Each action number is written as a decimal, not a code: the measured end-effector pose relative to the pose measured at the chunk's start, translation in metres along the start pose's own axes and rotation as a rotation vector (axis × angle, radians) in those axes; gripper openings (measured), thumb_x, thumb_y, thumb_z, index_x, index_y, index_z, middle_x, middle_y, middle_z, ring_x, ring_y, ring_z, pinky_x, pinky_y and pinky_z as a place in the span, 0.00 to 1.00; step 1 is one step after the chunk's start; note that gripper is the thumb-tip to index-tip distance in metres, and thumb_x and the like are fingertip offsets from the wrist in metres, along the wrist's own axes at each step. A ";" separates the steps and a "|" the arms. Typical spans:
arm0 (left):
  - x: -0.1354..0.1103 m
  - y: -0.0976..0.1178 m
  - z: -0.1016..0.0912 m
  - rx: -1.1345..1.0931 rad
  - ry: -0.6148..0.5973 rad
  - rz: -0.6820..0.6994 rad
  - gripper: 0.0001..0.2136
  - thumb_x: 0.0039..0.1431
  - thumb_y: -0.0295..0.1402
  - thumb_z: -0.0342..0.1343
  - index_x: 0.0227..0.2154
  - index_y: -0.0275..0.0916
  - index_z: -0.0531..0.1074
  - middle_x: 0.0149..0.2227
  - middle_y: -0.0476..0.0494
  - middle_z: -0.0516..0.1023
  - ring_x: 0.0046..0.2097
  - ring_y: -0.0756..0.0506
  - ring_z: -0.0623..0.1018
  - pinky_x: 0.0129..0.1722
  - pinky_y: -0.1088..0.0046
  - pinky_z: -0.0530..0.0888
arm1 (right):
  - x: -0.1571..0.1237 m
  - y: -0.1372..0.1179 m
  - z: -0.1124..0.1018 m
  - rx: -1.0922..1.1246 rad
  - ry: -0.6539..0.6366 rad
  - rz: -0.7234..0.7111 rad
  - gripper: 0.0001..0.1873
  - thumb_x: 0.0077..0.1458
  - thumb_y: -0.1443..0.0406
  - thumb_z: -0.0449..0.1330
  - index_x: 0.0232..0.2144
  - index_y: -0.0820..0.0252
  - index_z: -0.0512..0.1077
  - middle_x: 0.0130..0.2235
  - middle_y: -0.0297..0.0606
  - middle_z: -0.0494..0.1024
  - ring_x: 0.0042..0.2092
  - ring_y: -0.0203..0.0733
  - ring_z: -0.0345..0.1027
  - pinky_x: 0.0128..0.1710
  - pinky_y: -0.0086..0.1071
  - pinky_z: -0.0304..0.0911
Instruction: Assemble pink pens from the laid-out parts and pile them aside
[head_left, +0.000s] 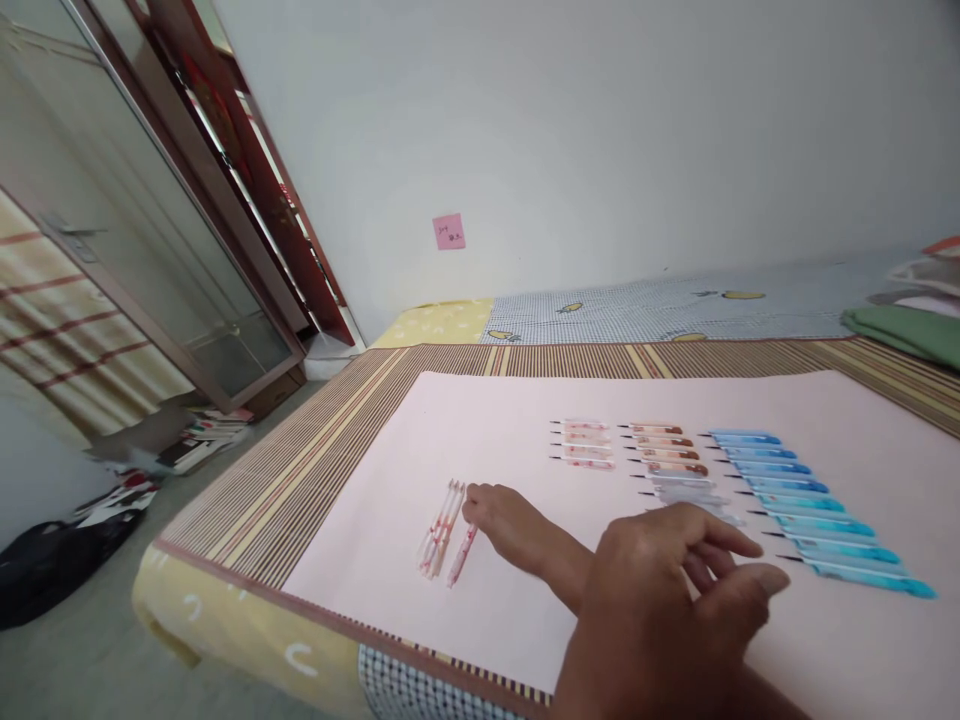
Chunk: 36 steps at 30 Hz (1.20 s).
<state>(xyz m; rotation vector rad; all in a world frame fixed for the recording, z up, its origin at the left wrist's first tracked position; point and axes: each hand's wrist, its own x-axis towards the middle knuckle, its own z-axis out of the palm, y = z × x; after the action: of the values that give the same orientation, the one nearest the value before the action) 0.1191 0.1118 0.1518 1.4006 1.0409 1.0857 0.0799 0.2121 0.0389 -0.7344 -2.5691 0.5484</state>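
Observation:
My left hand (508,522) reaches out to the left over a pale pink paper sheet (390,500). Its curled fingers rest on the upper end of one pink pen (460,556). That pen lies just right of a small bunch of similar pink pens (441,530). My right hand (671,590) hovers close to the camera, covering my left forearm. Its fingers point right, loosely apart, and nothing shows in them. Beyond it lie neat rows of pens: pink (589,445), orange-brown (667,448), grey (690,490) and a long blue column (795,495).
The paper lies on a striped mat (300,450) over a bed with a yellow sheet (225,640). Folded green cloth (907,330) sits at the far right. A pink sticky note (448,231) is on the wall. A glass door, books (210,435) and a black bag (52,565) are on the left.

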 end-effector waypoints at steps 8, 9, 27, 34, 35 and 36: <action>0.000 0.004 -0.005 0.013 0.013 -0.016 0.09 0.58 0.38 0.64 0.38 0.40 0.81 0.28 0.49 0.74 0.32 0.49 0.72 0.36 0.70 0.71 | 0.014 0.001 0.013 -0.193 0.006 -0.122 0.14 0.67 0.74 0.48 0.31 0.57 0.65 0.39 0.34 0.72 0.37 0.39 0.60 0.38 0.33 0.55; -0.001 0.006 -0.007 0.011 0.013 -0.023 0.09 0.58 0.38 0.64 0.38 0.40 0.81 0.28 0.49 0.74 0.32 0.48 0.72 0.36 0.70 0.71 | 0.014 0.001 0.014 -0.200 0.004 -0.124 0.13 0.67 0.74 0.48 0.31 0.57 0.64 0.39 0.34 0.71 0.37 0.39 0.60 0.38 0.33 0.55; 0.000 0.010 -0.011 -0.007 0.022 -0.067 0.07 0.56 0.36 0.64 0.36 0.40 0.81 0.27 0.49 0.75 0.31 0.48 0.72 0.37 0.68 0.73 | 0.014 0.001 0.018 -0.303 0.025 -0.157 0.11 0.66 0.75 0.51 0.33 0.58 0.66 0.41 0.36 0.71 0.37 0.39 0.62 0.37 0.33 0.56; 0.004 -0.002 -0.005 -0.009 0.029 -0.043 0.07 0.56 0.36 0.64 0.36 0.40 0.81 0.26 0.49 0.74 0.30 0.48 0.72 0.35 0.69 0.72 | 0.014 0.002 0.015 -0.312 0.022 -0.155 0.12 0.65 0.77 0.50 0.33 0.58 0.66 0.40 0.37 0.71 0.36 0.39 0.61 0.38 0.34 0.55; 0.004 -0.002 -0.005 -0.007 0.028 -0.041 0.07 0.56 0.36 0.64 0.36 0.40 0.81 0.26 0.49 0.74 0.30 0.48 0.73 0.35 0.69 0.72 | 0.014 0.002 0.015 -0.316 0.020 -0.160 0.12 0.65 0.77 0.50 0.33 0.58 0.66 0.40 0.37 0.72 0.36 0.39 0.61 0.38 0.34 0.55; 0.004 -0.001 -0.005 -0.008 0.025 -0.039 0.07 0.56 0.36 0.64 0.36 0.40 0.81 0.26 0.49 0.74 0.30 0.48 0.73 0.35 0.69 0.72 | 0.014 0.001 0.015 -0.320 0.021 -0.163 0.13 0.65 0.78 0.50 0.33 0.58 0.66 0.40 0.37 0.72 0.36 0.39 0.62 0.39 0.34 0.55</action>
<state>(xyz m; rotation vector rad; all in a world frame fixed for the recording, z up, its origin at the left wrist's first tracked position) 0.1146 0.1169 0.1511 1.3577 1.0768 1.0802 0.0622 0.2173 0.0293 -0.6178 -2.6965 0.0777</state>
